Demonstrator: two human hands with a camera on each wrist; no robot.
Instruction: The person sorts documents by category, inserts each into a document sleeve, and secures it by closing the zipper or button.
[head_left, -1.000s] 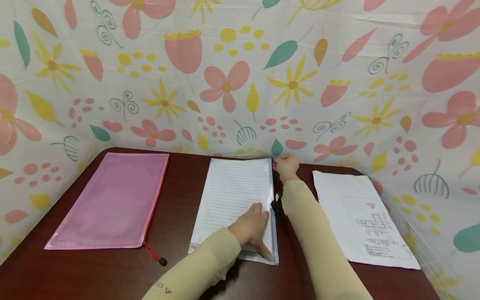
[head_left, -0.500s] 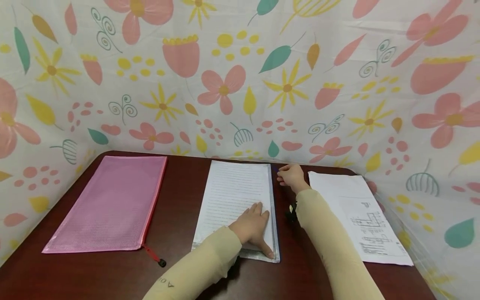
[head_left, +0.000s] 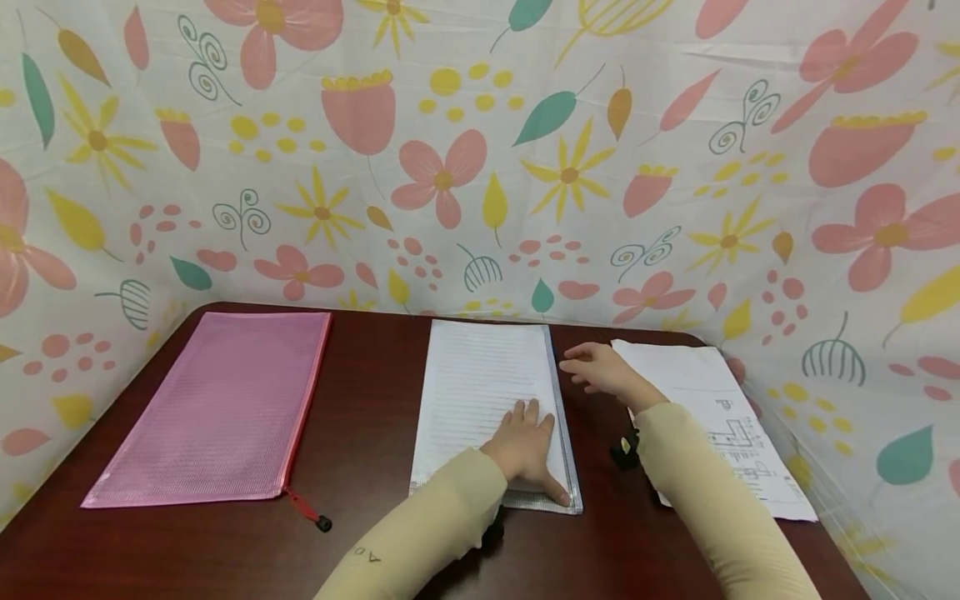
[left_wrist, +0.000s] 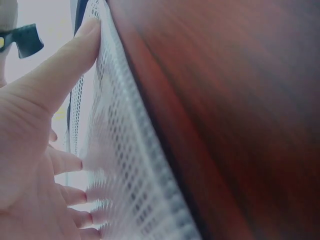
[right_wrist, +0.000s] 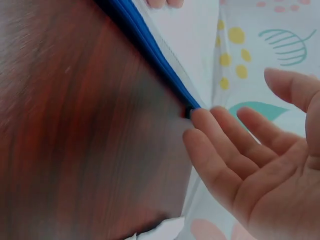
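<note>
A clear mesh zipper pouch (head_left: pixel 472 375) with lined paper inside lies at the middle of the table. My left hand (head_left: pixel 525 446) rests on its lower right part, fingers spread; the left wrist view shows the thumb (left_wrist: pixel 75 55) along the mesh border. Down the pouch's right side runs a blue zipper (right_wrist: pixel 145 42), seen most plainly in the right wrist view. Just right of the pouch's upper right edge, my right hand (head_left: pixel 606 371) hovers with loosely extended fingers and nothing in them. A small dark piece (right_wrist: pixel 188 112) sits at the zipper's end, close to those fingertips.
On the left lies a pink mesh pouch (head_left: pixel 225 408) with a red zipper and a dangling red pull (head_left: pixel 303 506). Printed white sheets (head_left: pixel 675 375) lie at the right, partly under my right sleeve. A floral curtain (head_left: pixel 450 250) borders the table's back and sides.
My right hand has drawn away from the pouch's upper right corner, rightward and nearer, and its pinched fingers have loosened. The clear pouch has shifted slightly right along with my left hand.
</note>
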